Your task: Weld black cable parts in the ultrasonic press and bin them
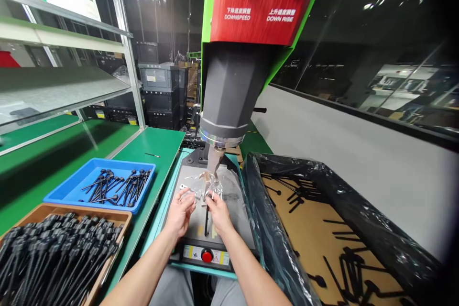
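My right hand [218, 210] pinches a slim black rod-like part [206, 222], whose shaft hangs down towards me below the fingertips. Its upper end is hidden among the fingers and shiny clear plastic [218, 186]. Just to the left, my left hand [182, 210] has its fingers curled and thumb drawn in beside the plastic; what it pinches, if anything, I cannot make out. Both hands are over the grey base plate [233, 201] of a press machine. Its metal horn [215, 158] points down right above the fingertips.
A red press head [251, 24] towers in front. At left, a blue tray [64, 193] and a brown bin [122, 220] hold several black rods with knobbed heads. At right stands a plastic-lined box [287, 244] with more. A red button [207, 256] sits on the machine's front.
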The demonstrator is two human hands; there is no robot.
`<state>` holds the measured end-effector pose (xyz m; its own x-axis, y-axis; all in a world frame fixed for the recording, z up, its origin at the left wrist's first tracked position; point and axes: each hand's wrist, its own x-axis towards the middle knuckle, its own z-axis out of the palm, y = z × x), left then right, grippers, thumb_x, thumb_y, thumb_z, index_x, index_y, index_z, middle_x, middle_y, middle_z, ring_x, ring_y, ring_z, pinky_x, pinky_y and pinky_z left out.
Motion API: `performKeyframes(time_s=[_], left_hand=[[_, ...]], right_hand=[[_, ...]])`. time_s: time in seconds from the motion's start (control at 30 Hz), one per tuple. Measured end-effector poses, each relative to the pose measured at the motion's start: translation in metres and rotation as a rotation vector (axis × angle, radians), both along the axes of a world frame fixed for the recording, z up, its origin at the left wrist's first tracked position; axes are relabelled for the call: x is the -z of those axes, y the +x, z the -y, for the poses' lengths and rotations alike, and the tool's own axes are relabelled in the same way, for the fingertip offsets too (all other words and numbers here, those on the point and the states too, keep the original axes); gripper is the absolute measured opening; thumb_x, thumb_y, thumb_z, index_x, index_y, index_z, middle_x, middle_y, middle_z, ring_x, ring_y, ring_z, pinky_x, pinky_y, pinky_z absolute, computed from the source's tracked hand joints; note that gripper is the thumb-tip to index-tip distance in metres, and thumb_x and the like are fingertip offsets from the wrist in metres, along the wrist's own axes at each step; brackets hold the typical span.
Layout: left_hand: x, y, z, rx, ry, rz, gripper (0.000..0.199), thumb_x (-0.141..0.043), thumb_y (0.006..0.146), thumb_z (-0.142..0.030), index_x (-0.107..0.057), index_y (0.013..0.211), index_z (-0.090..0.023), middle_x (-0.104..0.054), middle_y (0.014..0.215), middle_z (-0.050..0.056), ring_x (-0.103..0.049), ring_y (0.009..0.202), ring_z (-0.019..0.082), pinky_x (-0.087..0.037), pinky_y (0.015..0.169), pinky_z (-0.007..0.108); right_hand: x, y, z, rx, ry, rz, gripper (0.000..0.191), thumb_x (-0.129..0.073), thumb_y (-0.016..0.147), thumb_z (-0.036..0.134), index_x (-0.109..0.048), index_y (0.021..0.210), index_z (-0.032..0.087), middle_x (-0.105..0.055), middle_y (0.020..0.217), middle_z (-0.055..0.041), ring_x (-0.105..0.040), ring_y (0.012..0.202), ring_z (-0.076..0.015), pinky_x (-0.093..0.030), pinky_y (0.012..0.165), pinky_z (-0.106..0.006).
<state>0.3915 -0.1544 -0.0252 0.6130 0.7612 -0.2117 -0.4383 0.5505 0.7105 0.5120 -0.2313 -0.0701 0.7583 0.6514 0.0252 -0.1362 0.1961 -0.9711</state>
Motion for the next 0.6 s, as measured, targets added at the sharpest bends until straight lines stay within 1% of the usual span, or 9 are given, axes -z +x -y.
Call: performKeyframes(time_s=[0.07,0.13,0.17,0.27,0.33,0.43,0.5,0.6], left_hand=[[-0.007,0.000,0.002,0.000,0.107,-0.014,0.044,-0.084,0.062,-0.016,-0.064,0.101,-0.017,-0.067,0.108,0.008,-0.065,0.073,0.010,-0.052,0.065,0.019],[-0.013,0.001,0.003,0.008,0.196,-0.034,0.043,-0.085,0.062,-0.022,-0.067,0.100,-0.015,-0.065,0.116,0.010,-0.063,0.076,0.011,-0.051,0.066,0.021],[-0.015,0.002,0.003,0.012,0.230,-0.046,0.043,-0.085,0.062,-0.024,-0.068,0.100,-0.015,-0.064,0.118,0.011,-0.063,0.077,0.011,-0.050,0.067,0.022],[-0.019,0.006,0.002,0.026,0.303,-0.077,0.048,-0.084,0.062,-0.028,-0.068,0.105,-0.014,-0.064,0.117,0.012,-0.062,0.077,0.013,-0.048,0.066,0.024],[-0.021,0.008,0.000,0.035,0.330,-0.085,0.049,-0.084,0.062,-0.029,-0.069,0.106,-0.014,-0.065,0.114,0.012,-0.062,0.076,0.014,-0.048,0.065,0.025],[-0.025,0.011,-0.002,0.034,0.332,-0.078,0.050,-0.085,0.060,-0.029,-0.070,0.105,-0.014,-0.067,0.110,0.011,-0.062,0.074,0.015,-0.047,0.065,0.026],[-0.027,0.013,-0.004,0.024,0.327,-0.074,0.050,-0.086,0.059,-0.029,-0.071,0.104,-0.014,-0.067,0.109,0.010,-0.061,0.073,0.014,-0.047,0.065,0.026],[-0.026,0.016,-0.007,0.011,0.328,-0.071,0.051,-0.087,0.057,-0.029,-0.071,0.103,-0.013,-0.067,0.107,0.010,-0.060,0.070,0.013,-0.047,0.064,0.026]], right_hand=[[-0.007,0.007,-0.004,0.056,0.017,0.066,0.049,-0.072,0.072,0.043,-0.066,0.112,0.016,-0.071,0.100,-0.0082,-0.063,0.088,-0.0238,-0.049,0.083,-0.037],[-0.015,0.015,-0.005,0.121,0.027,0.132,0.045,-0.072,0.071,0.041,-0.067,0.110,0.018,-0.069,0.108,-0.0082,-0.061,0.098,-0.0245,-0.046,0.088,-0.036],[-0.019,0.018,-0.005,0.148,0.025,0.161,0.044,-0.072,0.071,0.041,-0.068,0.109,0.018,-0.069,0.108,-0.0081,-0.060,0.097,-0.0244,-0.046,0.087,-0.036],[-0.029,0.028,-0.007,0.197,0.006,0.228,0.044,-0.071,0.071,0.040,-0.068,0.108,0.017,-0.071,0.097,-0.0075,-0.061,0.083,-0.0229,-0.048,0.080,-0.036],[-0.034,0.034,-0.011,0.212,-0.003,0.265,0.043,-0.071,0.071,0.040,-0.069,0.108,0.017,-0.071,0.095,-0.0076,-0.062,0.080,-0.0226,-0.048,0.078,-0.036],[-0.038,0.042,-0.019,0.219,0.000,0.319,0.040,-0.070,0.072,0.038,-0.071,0.105,0.016,-0.072,0.098,-0.0086,-0.063,0.087,-0.0240,-0.047,0.082,-0.036],[-0.039,0.047,-0.025,0.214,0.002,0.348,0.036,-0.069,0.072,0.037,-0.072,0.101,0.016,-0.072,0.099,-0.0090,-0.063,0.091,-0.0247,-0.046,0.085,-0.036],[-0.038,0.053,-0.034,0.194,-0.005,0.365,0.035,-0.068,0.071,0.037,-0.072,0.099,0.016,-0.073,0.096,-0.0085,-0.063,0.088,-0.0248,-0.046,0.083,-0.036]])
